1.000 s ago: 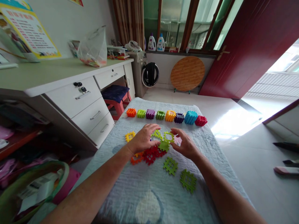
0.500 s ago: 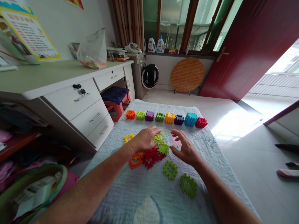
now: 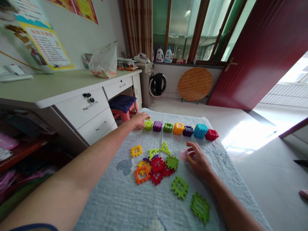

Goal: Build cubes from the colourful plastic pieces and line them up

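Note:
My left hand (image 3: pixel 139 120) stretches to the far left end of a row of plastic cubes (image 3: pixel 178 128), its fingers curled over the spot where the orange cube stood; that cube is hidden beneath it. The lime cube (image 3: pixel 148 124) touches its fingertips. My right hand (image 3: pixel 198 161) rests on the pale blue blanket (image 3: pixel 130 199), fingers loosely apart, touching a pink flat piece (image 3: pixel 183 155). Between my arms lies a heap of flat grid pieces: red (image 3: pixel 157 168), orange (image 3: pixel 141 175), yellow (image 3: pixel 136 150), green (image 3: pixel 172 162).
Two more green grid pieces (image 3: pixel 180 187) (image 3: pixel 200 207) lie near my right forearm. A white desk with drawers (image 3: pixel 79 106) and a red stool (image 3: pixel 123 106) stand to the left. A round wooden board (image 3: pixel 195 84) leans against the far wall beside a dark red door (image 3: pixel 260 48).
My left hand left the lime pieces in the heap and reached forward to the left end of the cube row. My right hand sank onto the blanket by the pink piece. The camera tilted up.

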{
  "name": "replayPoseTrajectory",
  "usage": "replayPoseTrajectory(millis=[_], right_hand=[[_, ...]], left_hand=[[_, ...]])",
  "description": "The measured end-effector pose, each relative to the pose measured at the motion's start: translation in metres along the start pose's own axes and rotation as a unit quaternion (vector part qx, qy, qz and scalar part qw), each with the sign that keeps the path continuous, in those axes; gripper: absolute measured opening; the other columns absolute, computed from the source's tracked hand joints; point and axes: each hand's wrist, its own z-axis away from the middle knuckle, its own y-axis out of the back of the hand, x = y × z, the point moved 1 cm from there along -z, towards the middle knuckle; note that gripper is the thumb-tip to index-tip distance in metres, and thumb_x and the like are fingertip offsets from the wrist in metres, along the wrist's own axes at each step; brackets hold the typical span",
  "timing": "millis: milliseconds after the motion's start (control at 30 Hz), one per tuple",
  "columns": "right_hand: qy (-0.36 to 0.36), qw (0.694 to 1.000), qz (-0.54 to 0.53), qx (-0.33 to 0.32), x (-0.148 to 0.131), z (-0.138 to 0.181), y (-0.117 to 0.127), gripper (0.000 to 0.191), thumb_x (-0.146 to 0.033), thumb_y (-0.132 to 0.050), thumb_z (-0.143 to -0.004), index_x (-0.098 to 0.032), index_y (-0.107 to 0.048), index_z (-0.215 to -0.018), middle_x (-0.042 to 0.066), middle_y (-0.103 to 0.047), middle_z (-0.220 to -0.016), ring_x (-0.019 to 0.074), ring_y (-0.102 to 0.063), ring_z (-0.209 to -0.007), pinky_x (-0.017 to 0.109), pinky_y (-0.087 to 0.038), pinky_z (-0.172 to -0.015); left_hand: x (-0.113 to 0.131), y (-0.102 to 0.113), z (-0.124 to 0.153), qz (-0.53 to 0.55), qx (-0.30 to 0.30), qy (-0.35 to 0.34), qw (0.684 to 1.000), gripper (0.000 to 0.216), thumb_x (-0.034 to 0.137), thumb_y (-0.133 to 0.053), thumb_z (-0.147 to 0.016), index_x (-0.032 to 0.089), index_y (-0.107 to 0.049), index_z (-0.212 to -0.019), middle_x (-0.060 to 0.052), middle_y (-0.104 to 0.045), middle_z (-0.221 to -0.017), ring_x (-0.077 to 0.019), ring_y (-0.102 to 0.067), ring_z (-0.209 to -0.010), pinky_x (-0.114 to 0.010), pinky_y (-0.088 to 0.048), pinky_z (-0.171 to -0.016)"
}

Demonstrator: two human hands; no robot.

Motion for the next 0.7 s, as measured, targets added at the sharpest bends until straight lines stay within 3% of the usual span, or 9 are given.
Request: replayPoseTrajectory(millis=[133, 500, 700], right_hand=[[-0.003, 1.0, 0.006, -0.008, 0.0, -0.001, 0.003, 0.032, -0.021, -0.048, -0.081, -0.021, -0.048, -0.113, 0.008, -0.053, -0.104, 0.0152, -0.059, -0.078, 0.03, -0.054, -0.066], [0.002, 0.999, 0.028, -0.026, 0.008, 0.0, -0.001, 0.036, -0.019, -0.047, -0.08, -0.021, -0.048, -0.116, 0.008, -0.052, -0.105, 0.0156, -0.058, -0.082, 0.031, -0.052, -0.074], [0.006, 0.998, 0.051, -0.023, 0.003, -0.001, 0.001, 0.036, -0.019, -0.046, -0.079, -0.019, -0.05, -0.114, 0.007, -0.055, -0.102, 0.0151, -0.058, -0.081, 0.03, -0.051, -0.074]], left_hand=[[-0.006, -0.015, -0.018, -0.001, -0.022, 0.004, 1.0, 0.057, 0.009, -0.058, -0.051, 0.018, -0.062, -0.107, -0.007, -0.062, -0.111, -0.0267, -0.053, -0.103, -0.032, -0.039, -0.092], [-0.009, -0.028, -0.033, -0.029, -0.069, 0.016, 0.997, 0.057, 0.011, -0.065, -0.052, 0.019, -0.061, -0.109, -0.008, -0.063, -0.112, -0.0265, -0.055, -0.101, -0.031, -0.042, -0.089], [0.0, -0.017, -0.022, -0.045, -0.041, 0.03, 0.998, 0.077, 0.011, -0.066, -0.054, 0.018, -0.046, -0.128, -0.011, -0.049, -0.132, -0.0298, -0.045, -0.119, -0.037, -0.035, -0.101]])
